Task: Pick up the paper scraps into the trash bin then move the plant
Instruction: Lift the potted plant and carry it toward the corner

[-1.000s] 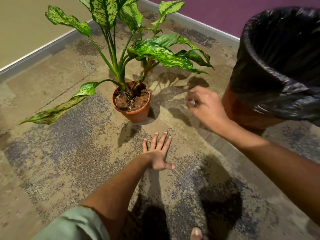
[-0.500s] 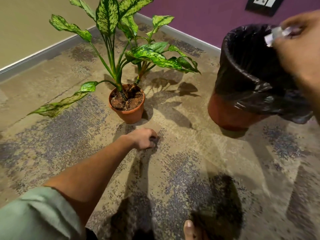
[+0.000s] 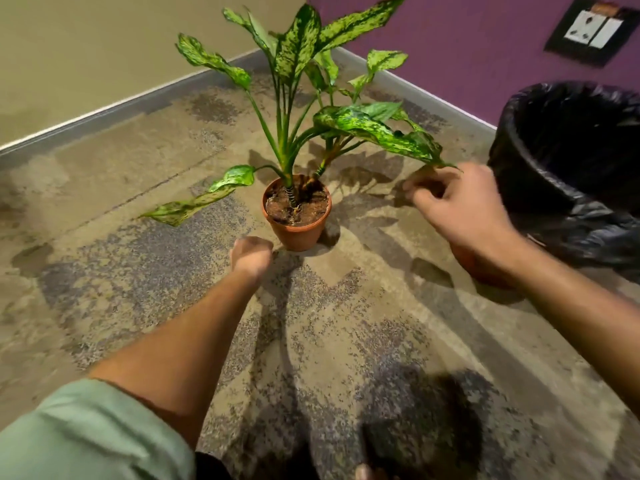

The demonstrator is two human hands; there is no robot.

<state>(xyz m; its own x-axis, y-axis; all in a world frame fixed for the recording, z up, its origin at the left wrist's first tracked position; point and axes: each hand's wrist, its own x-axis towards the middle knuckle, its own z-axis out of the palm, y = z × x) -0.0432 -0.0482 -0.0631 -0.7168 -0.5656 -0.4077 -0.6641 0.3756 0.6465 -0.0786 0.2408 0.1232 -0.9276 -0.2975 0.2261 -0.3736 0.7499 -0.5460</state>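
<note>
The left hand (image 3: 252, 255) rests as a closed fist on the carpet (image 3: 121, 271), just beside the plant (image 3: 296, 213) near the room's corner. The right hand (image 3: 460, 206) hovers with loosely curled, empty fingers beside the black-lined trash bin (image 3: 568, 168) at right.

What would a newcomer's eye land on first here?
The plant in its terracotta pot, standing mid-floor near the wall corner. Next, the bin with a black liner at the right edge, and the right hand just left of it, fingers loosely curled by a leaf tip. The left hand is fisted beside the pot.
</note>
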